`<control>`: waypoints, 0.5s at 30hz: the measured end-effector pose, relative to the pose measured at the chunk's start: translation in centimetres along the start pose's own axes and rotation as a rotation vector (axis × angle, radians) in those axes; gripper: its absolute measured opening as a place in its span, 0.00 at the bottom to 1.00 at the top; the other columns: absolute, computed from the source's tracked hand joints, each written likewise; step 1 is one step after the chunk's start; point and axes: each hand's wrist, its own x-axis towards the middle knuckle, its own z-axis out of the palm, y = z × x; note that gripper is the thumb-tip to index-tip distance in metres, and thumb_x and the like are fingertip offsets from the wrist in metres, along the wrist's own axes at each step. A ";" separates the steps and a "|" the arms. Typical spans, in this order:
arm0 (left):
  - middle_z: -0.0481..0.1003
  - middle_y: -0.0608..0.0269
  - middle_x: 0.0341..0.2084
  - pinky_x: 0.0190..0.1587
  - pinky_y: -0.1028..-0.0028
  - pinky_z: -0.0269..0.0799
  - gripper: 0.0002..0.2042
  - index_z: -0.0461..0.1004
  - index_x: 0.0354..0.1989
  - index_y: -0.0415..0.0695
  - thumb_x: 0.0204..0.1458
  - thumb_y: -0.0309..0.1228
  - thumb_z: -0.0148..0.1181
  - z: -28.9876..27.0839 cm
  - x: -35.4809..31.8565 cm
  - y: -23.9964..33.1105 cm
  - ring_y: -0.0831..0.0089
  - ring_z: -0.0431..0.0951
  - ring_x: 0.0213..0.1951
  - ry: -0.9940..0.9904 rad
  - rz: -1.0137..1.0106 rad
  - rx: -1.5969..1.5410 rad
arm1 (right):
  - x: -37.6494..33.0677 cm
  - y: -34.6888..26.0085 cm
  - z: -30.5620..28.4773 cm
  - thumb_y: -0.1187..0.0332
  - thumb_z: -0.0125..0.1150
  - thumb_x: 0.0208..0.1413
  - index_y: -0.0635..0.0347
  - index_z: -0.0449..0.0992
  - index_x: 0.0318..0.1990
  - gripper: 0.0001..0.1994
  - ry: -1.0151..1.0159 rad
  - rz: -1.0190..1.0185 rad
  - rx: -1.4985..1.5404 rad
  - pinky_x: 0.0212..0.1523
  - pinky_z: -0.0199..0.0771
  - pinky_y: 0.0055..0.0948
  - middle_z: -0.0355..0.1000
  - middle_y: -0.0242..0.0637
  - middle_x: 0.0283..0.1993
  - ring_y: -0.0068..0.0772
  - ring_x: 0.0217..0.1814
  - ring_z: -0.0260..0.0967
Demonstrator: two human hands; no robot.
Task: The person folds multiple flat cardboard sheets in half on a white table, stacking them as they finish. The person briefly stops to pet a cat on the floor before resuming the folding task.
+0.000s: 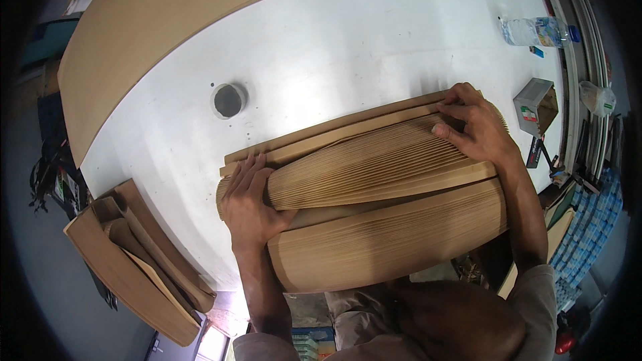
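A brown paper bundle (361,160), pleated into many fine, closely packed ridges, lies slantwise at the near side of the white table (374,33), its right end farther away. Its ridges spread through the middle and crowd together toward the left. Flat brown strips (321,144) run along its far side; a second ridged brown bundle (394,241), bowed outward, lies along its near side, toward the person's body.

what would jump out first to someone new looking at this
Probably the fanned stack of pleated brown paper at the table's near edge, with the left hand and right hand at its two ends. Then the bright white table itself, with a large brown sheet across its far left and a clear bottle lying at far right.
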 end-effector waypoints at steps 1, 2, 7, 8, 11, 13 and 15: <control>0.82 0.52 0.55 0.65 0.52 0.74 0.26 0.82 0.41 0.45 0.28 0.38 0.80 0.1 -0.1 0.0 0.54 0.80 0.60 0.010 0.007 0.008 | 0.0 -0.1 -0.1 0.38 0.63 0.62 0.62 0.86 0.48 0.31 -0.010 -0.001 -0.005 0.59 0.73 0.49 0.73 0.47 0.50 0.50 0.59 0.71; 0.82 0.54 0.54 0.63 0.53 0.75 0.26 0.82 0.40 0.45 0.28 0.38 0.80 0.0 -0.2 0.1 0.54 0.81 0.59 0.005 -0.007 0.012 | 0.0 -0.1 -0.2 0.39 0.62 0.63 0.62 0.86 0.49 0.30 -0.019 -0.002 -0.009 0.60 0.73 0.49 0.73 0.47 0.51 0.50 0.59 0.71; 0.82 0.62 0.49 0.53 0.57 0.80 0.27 0.82 0.40 0.45 0.26 0.40 0.80 -0.4 -0.4 0.6 0.58 0.84 0.51 0.027 -0.016 0.051 | 0.8 0.6 0.1 0.46 0.54 0.71 0.61 0.81 0.49 0.25 -0.059 0.075 0.045 0.61 0.70 0.49 0.74 0.46 0.51 0.51 0.58 0.71; 0.82 0.63 0.50 0.53 0.57 0.80 0.27 0.81 0.40 0.46 0.26 0.39 0.80 -0.4 -0.5 0.7 0.58 0.84 0.51 0.012 -0.036 0.041 | 1.0 0.6 0.0 0.48 0.52 0.72 0.61 0.80 0.48 0.23 -0.043 0.063 0.067 0.62 0.70 0.49 0.74 0.46 0.51 0.52 0.58 0.71; 0.80 0.62 0.51 0.52 0.57 0.80 0.27 0.81 0.40 0.44 0.25 0.37 0.79 -0.5 -0.4 0.9 0.57 0.83 0.50 -0.038 -0.079 0.009 | 2.0 3.1 0.8 0.55 0.52 0.73 0.62 0.79 0.47 0.18 -0.031 0.072 0.180 0.60 0.71 0.49 0.76 0.46 0.49 0.53 0.56 0.72; 0.79 0.59 0.52 0.52 0.57 0.80 0.27 0.80 0.40 0.41 0.24 0.34 0.78 -0.9 -0.3 1.3 0.54 0.82 0.51 -0.078 -0.095 0.000 | 2.4 3.7 1.1 0.59 0.54 0.71 0.62 0.79 0.47 0.15 -0.064 0.109 0.212 0.59 0.72 0.48 0.78 0.46 0.47 0.54 0.54 0.74; 0.80 0.58 0.51 0.54 0.57 0.80 0.27 0.80 0.40 0.41 0.24 0.34 0.78 -0.7 -0.3 1.1 0.54 0.82 0.52 -0.042 -0.073 -0.021 | 3.1 2.7 0.8 0.63 0.57 0.69 0.61 0.79 0.47 0.11 -0.122 0.154 0.179 0.57 0.74 0.46 0.79 0.46 0.45 0.54 0.52 0.76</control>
